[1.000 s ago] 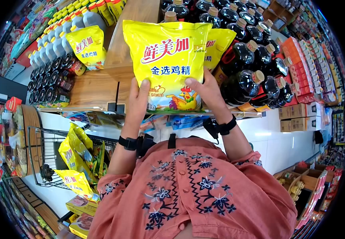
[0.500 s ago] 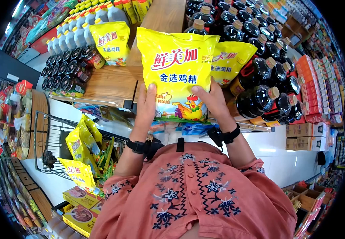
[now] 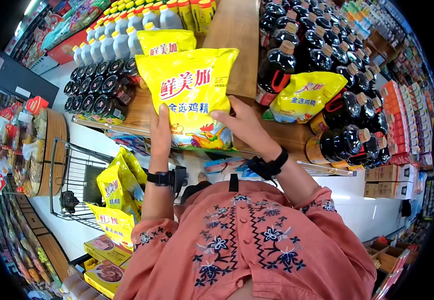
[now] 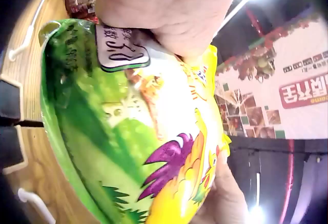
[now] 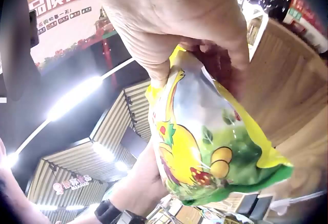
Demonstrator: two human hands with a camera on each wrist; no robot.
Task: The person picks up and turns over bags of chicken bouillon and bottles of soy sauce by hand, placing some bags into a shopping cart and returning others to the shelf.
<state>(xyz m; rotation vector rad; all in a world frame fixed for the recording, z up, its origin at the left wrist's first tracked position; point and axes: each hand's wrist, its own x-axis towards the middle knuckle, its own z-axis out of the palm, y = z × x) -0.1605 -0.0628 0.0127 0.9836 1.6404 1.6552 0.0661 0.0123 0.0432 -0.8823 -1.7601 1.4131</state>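
**A:** Head view first. Where is the bag?

**B:** The bag (image 3: 189, 100) is upright in the air over the front of the shelf (image 3: 237, 30). The left hand (image 3: 160, 135) pinches its lower left edge, thumb on the front and fingers behind. The right hand (image 3: 242, 127) does the same on the other side.

**A:** So it isn't set down?

**B:** Not that I can see, since its bottom hangs clear of the wood. A second bag (image 3: 169, 42) stands just behind it, and a third bag (image 3: 304, 97) lies to the right among the bottles (image 3: 322, 55). Spare bags (image 3: 114, 185) of the same yellow kind sit in the basket (image 3: 72, 175) at the person's left. I'd judge the work partly done, with two on the shelf, one in hand and several waiting.

**A:** And the left wrist view?

**B:** It is very close. The left hand (image 4: 164, 8) clamps the bag (image 4: 128, 131) from above, and the shelf (image 4: 31, 147) shows beside it. I cannot tell whether bag and wood touch here.

**A:** The right wrist?

**B:** The right hand (image 5: 174, 18) has thumb and fingers closed on the bag (image 5: 205, 152) near its green bottom seam (the foil bulges below the grip). The shelf (image 5: 292, 80) lies beyond it, apart from the bag.
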